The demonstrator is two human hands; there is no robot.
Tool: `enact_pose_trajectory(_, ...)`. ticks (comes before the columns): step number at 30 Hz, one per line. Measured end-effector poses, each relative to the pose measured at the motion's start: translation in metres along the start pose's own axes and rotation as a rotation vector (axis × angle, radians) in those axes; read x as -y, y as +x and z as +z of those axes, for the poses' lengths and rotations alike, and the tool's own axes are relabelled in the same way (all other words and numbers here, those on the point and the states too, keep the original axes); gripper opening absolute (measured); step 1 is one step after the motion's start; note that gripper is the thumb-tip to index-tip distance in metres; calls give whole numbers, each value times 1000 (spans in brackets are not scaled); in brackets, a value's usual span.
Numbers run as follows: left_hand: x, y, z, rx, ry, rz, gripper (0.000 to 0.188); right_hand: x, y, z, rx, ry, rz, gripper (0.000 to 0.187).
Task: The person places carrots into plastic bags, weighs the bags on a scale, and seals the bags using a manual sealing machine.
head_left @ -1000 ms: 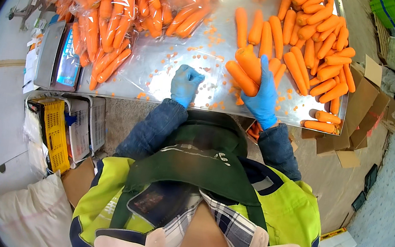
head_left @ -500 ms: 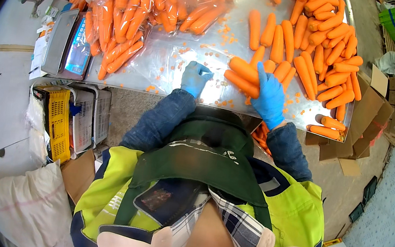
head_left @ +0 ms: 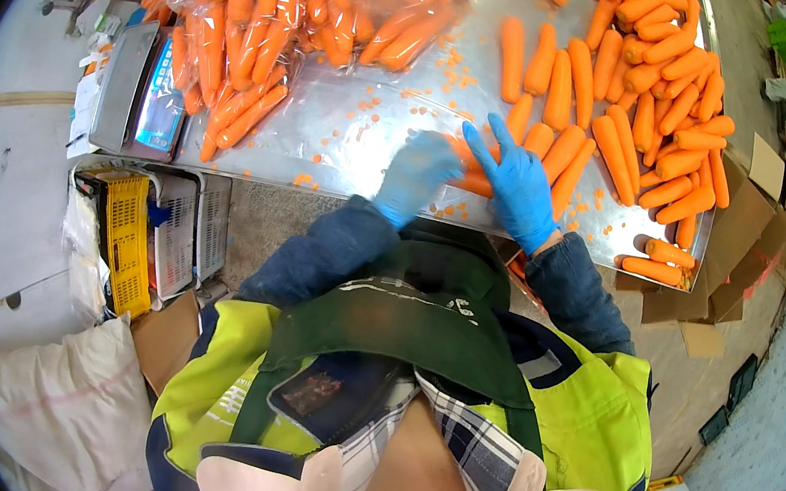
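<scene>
My left hand [head_left: 418, 177], in a blue glove, is smeared by motion over the left ends of a pair of carrots [head_left: 474, 184]; its fingers cannot be made out. At the right ends of this pair is my right hand [head_left: 520, 188], also gloved in blue. Two of its fingers are stretched out and spread, and the carrots are partly hidden between both hands. Just beyond, several loose carrots [head_left: 559, 90] lie side by side on the metal table [head_left: 286, 145]. Small orange carrot slices [head_left: 454, 63] are scattered over the tabletop.
Clear plastic bags of carrots [head_left: 274, 18] fill the far left, beside a scale [head_left: 139, 89]. Loose carrots [head_left: 682, 80] pile up at the right. Off the table's right edge stands an open cardboard box [head_left: 746, 235]; a yellow crate [head_left: 126, 248] is below at the left.
My left hand has swung right, from beside the carrots to over their left ends. My right hand has shifted slightly left, its fingers now spread. The view has moved slightly.
</scene>
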State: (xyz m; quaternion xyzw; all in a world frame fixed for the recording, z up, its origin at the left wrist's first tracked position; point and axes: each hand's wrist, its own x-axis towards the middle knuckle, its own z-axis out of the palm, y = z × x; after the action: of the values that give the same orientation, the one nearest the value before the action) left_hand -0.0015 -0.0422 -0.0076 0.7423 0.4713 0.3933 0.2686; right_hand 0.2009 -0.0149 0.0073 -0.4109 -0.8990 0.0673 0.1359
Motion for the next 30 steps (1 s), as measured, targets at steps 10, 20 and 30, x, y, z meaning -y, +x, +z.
enact_pose_trajectory(10,-33,-16,-23,-207,-353,-820,33,10,36,-12,198,1124,534,87)
enact_pose_trajectory(20,-64,-41,-169,-139,-874,-780,42,68,122,-122,693,1491,367,66)
enact_pose_trajectory(30,-46,-22,-479,-457,-851,-329,31,270,339,-156,102,1569,-249,42)
